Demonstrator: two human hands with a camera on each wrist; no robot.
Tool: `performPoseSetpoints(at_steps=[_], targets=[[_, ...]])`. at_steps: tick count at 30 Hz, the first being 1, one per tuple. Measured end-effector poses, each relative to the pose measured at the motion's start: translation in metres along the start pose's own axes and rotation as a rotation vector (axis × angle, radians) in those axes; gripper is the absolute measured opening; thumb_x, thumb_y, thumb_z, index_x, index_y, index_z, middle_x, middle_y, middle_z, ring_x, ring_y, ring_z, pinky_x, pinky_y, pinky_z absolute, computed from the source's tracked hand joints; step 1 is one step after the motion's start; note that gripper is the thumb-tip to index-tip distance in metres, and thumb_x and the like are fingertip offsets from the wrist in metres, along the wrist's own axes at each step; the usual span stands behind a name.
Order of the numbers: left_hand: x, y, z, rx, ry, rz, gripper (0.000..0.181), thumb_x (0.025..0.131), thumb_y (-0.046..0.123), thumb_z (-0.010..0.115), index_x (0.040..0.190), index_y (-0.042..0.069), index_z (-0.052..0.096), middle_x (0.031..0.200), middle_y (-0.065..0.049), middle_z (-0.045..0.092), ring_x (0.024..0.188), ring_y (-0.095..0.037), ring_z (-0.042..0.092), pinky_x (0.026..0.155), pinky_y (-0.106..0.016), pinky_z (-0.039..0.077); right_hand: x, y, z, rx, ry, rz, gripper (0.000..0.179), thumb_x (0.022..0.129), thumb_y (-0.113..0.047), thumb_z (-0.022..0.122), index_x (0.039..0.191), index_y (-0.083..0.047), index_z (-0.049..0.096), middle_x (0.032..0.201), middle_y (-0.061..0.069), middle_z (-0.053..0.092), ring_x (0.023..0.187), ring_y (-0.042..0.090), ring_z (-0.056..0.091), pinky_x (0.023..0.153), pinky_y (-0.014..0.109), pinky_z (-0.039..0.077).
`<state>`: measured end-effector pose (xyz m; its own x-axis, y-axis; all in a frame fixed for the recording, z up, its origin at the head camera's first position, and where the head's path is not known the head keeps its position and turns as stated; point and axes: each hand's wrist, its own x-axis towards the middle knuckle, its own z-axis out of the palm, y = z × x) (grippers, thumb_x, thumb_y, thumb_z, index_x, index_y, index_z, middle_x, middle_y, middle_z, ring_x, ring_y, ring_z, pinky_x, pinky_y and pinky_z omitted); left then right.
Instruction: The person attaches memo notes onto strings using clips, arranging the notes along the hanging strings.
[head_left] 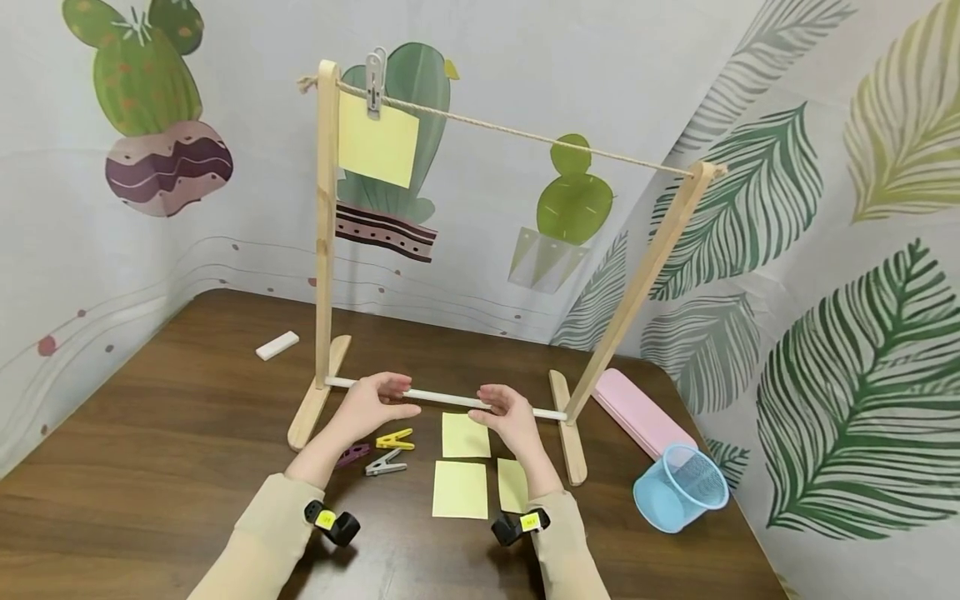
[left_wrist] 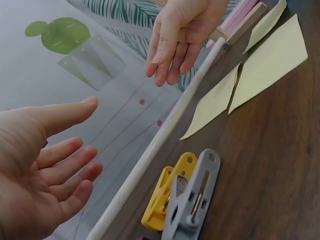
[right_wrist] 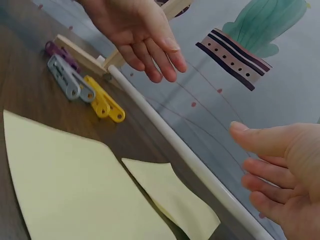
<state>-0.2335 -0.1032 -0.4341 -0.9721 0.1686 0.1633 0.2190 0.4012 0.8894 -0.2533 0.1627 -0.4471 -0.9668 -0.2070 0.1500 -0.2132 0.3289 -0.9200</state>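
Note:
Both hands hover palms facing each other near the white rod of a wooden stand, holding nothing. The left hand has loosely bent fingers, thumb apart; the right hand mirrors it. Below the left hand lie a yellow clothespin, a grey clothespin and a purple clothespin, partly hidden by the arm. Yellow paper squares lie between the forearms, one partly covered by the right arm. From the rope hangs another yellow sheet, pinched by a grey clothespin.
The stand's left post and right post rise from wooden feet on the brown table. A white block lies at the back left. On the right are a pink case and a blue mesh cup.

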Motion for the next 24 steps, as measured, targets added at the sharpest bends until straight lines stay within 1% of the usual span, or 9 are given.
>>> performPoseSetpoints(at_steps=[3,5,8,10,12,14,18,19,24], targets=[[-0.001,-0.002,0.001,0.021,-0.049,0.0,0.054,0.081,0.02,0.081,0.124,-0.005,0.061,0.118,-0.021,0.067,0.107,-0.034,0.064,0.092,-0.048,0.051,-0.003,0.002,-0.001,-0.075,-0.016,-0.01,0.05,0.083,-0.012,0.078,0.126,0.005,0.059,0.124,0.021,0.065,0.118,0.035,0.06,0.104,0.047,0.045],[-0.002,-0.003,0.003,0.038,-0.078,-0.016,0.054,0.079,0.018,0.082,0.124,-0.004,0.061,0.117,-0.02,0.067,0.107,-0.034,0.064,0.092,-0.048,0.051,-0.004,0.003,-0.001,-0.127,-0.031,-0.019,0.05,0.082,-0.013,0.079,0.126,0.003,0.06,0.123,0.018,0.065,0.118,0.034,0.059,0.104,0.048,0.045],[-0.003,-0.005,0.005,0.07,-0.126,-0.03,0.054,0.077,0.016,0.084,0.122,-0.005,0.062,0.116,-0.02,0.068,0.105,-0.034,0.065,0.091,-0.047,0.052,-0.005,0.006,0.0,-0.196,-0.054,-0.038,0.05,0.082,-0.013,0.079,0.125,0.002,0.06,0.123,0.017,0.066,0.118,0.034,0.06,0.103,0.049,0.045],[-0.004,-0.005,0.007,0.08,-0.149,-0.045,0.055,0.074,0.015,0.086,0.12,-0.005,0.063,0.114,-0.02,0.069,0.103,-0.033,0.065,0.091,-0.047,0.052,-0.006,0.008,0.0,-0.229,-0.067,-0.042,0.05,0.081,-0.013,0.08,0.125,0.0,0.061,0.124,0.017,0.065,0.118,0.034,0.06,0.103,0.048,0.045],[-0.005,-0.005,0.009,0.098,-0.17,-0.045,0.056,0.071,0.014,0.087,0.118,-0.006,0.064,0.11,-0.019,0.069,0.101,-0.032,0.065,0.09,-0.046,0.052,-0.006,0.009,0.0,-0.258,-0.077,-0.05,0.051,0.08,-0.012,0.081,0.124,0.0,0.061,0.123,0.018,0.066,0.117,0.035,0.06,0.102,0.049,0.045],[-0.005,-0.004,0.01,0.116,-0.182,-0.045,0.056,0.07,0.013,0.088,0.116,-0.007,0.065,0.107,-0.018,0.07,0.099,-0.031,0.066,0.089,-0.045,0.052,-0.007,0.01,-0.001,-0.287,-0.091,-0.057,0.052,0.078,-0.012,0.082,0.124,0.0,0.061,0.124,0.018,0.065,0.117,0.035,0.059,0.102,0.049,0.045],[-0.007,-0.005,0.013,0.165,-0.183,-0.053,0.054,0.067,0.014,0.089,0.113,-0.006,0.067,0.101,-0.014,0.07,0.094,-0.028,0.066,0.085,-0.042,0.053,-0.008,0.011,-0.001,-0.345,-0.137,-0.062,0.056,0.077,-0.014,0.083,0.126,0.001,0.06,0.126,0.018,0.064,0.119,0.036,0.058,0.104,0.049,0.044],[-0.007,-0.006,0.014,0.183,-0.184,-0.045,0.054,0.066,0.014,0.089,0.111,-0.006,0.067,0.099,-0.014,0.071,0.092,-0.027,0.065,0.083,-0.041,0.054,-0.008,0.011,-0.002,-0.357,-0.15,-0.064,0.057,0.077,-0.014,0.083,0.127,0.001,0.06,0.127,0.018,0.063,0.12,0.036,0.058,0.104,0.05,0.044],[-0.008,-0.007,0.016,0.256,-0.176,-0.068,0.051,0.064,0.016,0.091,0.106,-0.004,0.07,0.094,-0.01,0.071,0.086,-0.021,0.065,0.079,-0.038,0.053,-0.008,0.013,-0.005,-0.403,-0.192,-0.066,0.061,0.076,-0.017,0.085,0.129,0.0,0.059,0.129,0.017,0.062,0.122,0.036,0.056,0.102,0.051,0.044]])
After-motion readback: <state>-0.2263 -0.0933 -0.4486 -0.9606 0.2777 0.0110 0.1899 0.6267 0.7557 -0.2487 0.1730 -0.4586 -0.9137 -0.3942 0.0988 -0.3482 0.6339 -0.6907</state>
